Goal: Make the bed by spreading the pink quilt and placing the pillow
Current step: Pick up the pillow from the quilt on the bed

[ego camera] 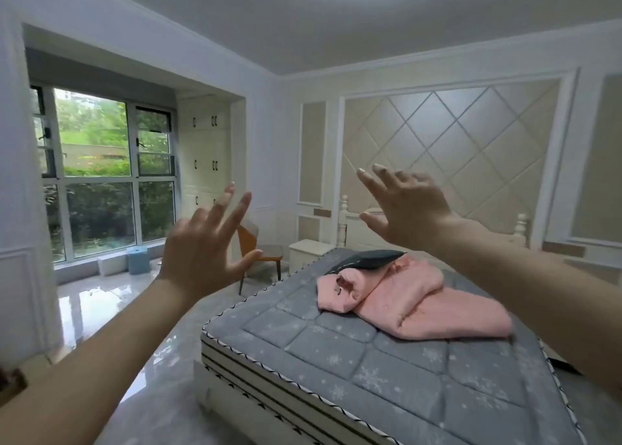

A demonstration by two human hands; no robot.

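Observation:
A pink quilt (410, 300) lies bunched in a heap on the grey quilted mattress (330, 353) of the bed. A dark grey pillow (367, 259) lies just behind the heap, partly tucked under it, toward the headboard. My left hand (205, 246) is raised in the air left of the bed, fingers spread, holding nothing. My right hand (404, 205) is raised above the quilt and pillow, fingers spread too, well clear of both. Neither hand touches the bedding.
An orange chair (255, 249) and a white nightstand (308, 252) stand left of the bed's head. A blue stool (138, 259) and a white box (112, 264) sit under the window. Glossy floor stretches along the bed's left side. The padded headboard wall (447, 155) is behind.

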